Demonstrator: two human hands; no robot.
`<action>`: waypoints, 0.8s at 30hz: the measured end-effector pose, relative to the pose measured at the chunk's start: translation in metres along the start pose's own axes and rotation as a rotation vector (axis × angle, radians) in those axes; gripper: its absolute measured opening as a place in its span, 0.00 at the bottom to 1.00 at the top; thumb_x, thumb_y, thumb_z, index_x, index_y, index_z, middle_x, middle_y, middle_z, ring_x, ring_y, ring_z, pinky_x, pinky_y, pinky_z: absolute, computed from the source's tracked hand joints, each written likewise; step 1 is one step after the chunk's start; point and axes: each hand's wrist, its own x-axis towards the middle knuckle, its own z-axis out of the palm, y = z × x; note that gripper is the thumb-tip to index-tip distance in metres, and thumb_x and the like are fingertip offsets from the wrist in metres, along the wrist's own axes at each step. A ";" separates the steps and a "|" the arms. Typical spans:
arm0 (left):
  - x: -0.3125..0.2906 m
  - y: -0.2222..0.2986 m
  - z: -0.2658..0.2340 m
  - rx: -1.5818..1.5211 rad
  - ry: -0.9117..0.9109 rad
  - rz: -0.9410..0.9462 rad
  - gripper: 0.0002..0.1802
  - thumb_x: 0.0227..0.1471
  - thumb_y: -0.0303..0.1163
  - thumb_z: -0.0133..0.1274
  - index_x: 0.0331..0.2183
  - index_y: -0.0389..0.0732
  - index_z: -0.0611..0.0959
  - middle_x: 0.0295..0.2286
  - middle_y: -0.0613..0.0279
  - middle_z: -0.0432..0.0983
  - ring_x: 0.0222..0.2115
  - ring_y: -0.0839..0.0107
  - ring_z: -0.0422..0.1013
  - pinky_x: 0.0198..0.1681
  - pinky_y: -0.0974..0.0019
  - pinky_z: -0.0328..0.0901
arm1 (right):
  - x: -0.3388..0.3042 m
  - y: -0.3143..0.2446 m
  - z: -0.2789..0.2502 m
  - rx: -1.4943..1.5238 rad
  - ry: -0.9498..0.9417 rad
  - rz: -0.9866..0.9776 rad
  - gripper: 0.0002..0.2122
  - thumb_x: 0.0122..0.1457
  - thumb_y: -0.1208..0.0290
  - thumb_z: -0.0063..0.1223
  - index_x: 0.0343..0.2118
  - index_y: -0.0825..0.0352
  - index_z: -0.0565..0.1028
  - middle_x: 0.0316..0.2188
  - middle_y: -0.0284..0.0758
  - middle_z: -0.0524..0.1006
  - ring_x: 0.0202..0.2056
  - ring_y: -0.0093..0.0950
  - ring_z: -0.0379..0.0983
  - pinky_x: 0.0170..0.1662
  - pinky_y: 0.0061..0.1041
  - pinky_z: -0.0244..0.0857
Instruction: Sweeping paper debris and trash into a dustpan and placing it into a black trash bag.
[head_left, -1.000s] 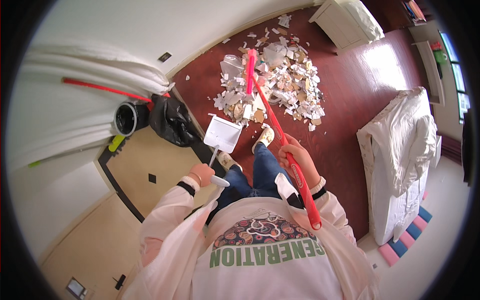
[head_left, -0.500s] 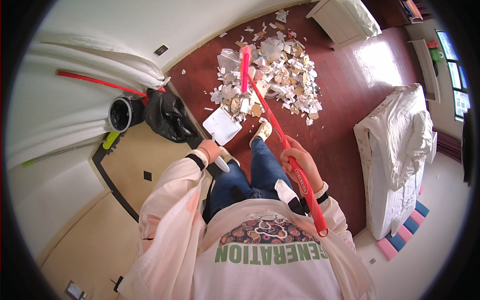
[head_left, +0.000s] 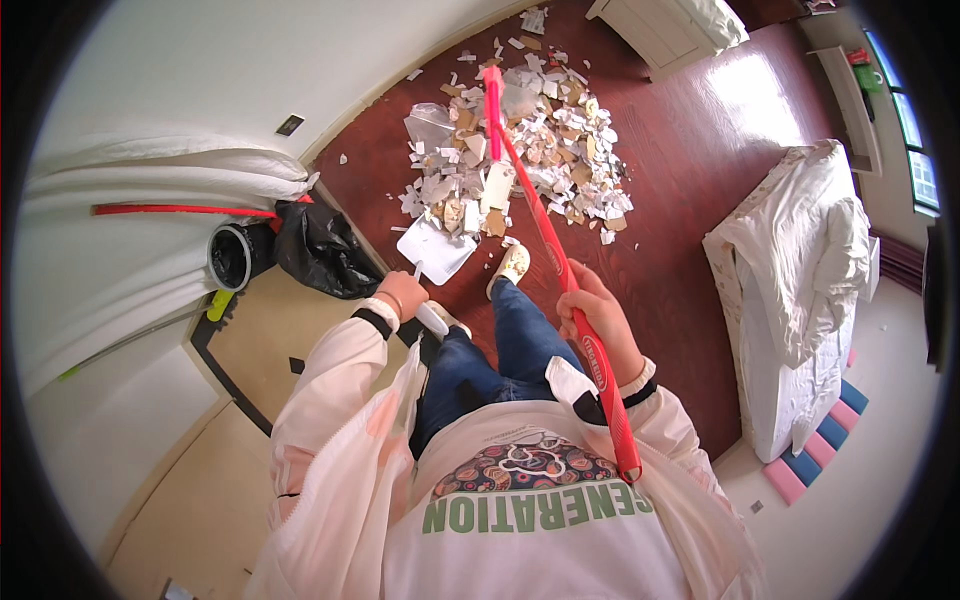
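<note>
Touching the scraps (head_left: 580, 150), unlike 1 second ago, the dustpan (head_left: 432, 250) sits in my closed left grip (head_left: 403, 295); my right grip (head_left: 595, 312) wraps the broom (head_left: 543, 225), forearms (head_left: 335, 370) angled forward.

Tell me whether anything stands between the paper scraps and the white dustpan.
Nothing visible does: the nearest paper scraps reach the far edge of the dustpan, held in the left hand.
</note>
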 end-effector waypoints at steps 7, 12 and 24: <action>0.003 0.001 0.002 0.004 -0.251 -0.260 0.10 0.46 0.33 0.53 0.33 0.52 0.84 0.35 0.60 0.78 0.39 0.62 0.74 0.39 0.58 0.67 | 0.028 -0.044 -0.035 -0.043 -0.002 -0.039 0.29 0.52 0.79 0.43 0.59 0.67 0.53 0.18 0.29 0.66 0.15 0.18 0.62 0.22 0.20 0.62; 0.002 0.002 0.009 0.038 -0.286 -0.290 0.11 0.47 0.35 0.53 0.36 0.56 0.83 0.36 0.64 0.77 0.41 0.64 0.72 0.42 0.59 0.63 | 0.034 -0.062 -0.048 -0.042 0.013 -0.004 0.29 0.51 0.79 0.43 0.59 0.67 0.53 0.18 0.28 0.65 0.16 0.17 0.62 0.22 0.19 0.61; 0.103 0.011 -0.093 0.015 0.165 -0.256 0.08 0.49 0.32 0.49 0.31 0.51 0.83 0.30 0.62 0.75 0.36 0.61 0.72 0.37 0.58 0.66 | 0.092 -0.045 -0.079 -0.238 0.107 -0.085 0.33 0.48 0.80 0.45 0.60 0.69 0.52 0.18 0.31 0.67 0.14 0.21 0.63 0.16 0.21 0.60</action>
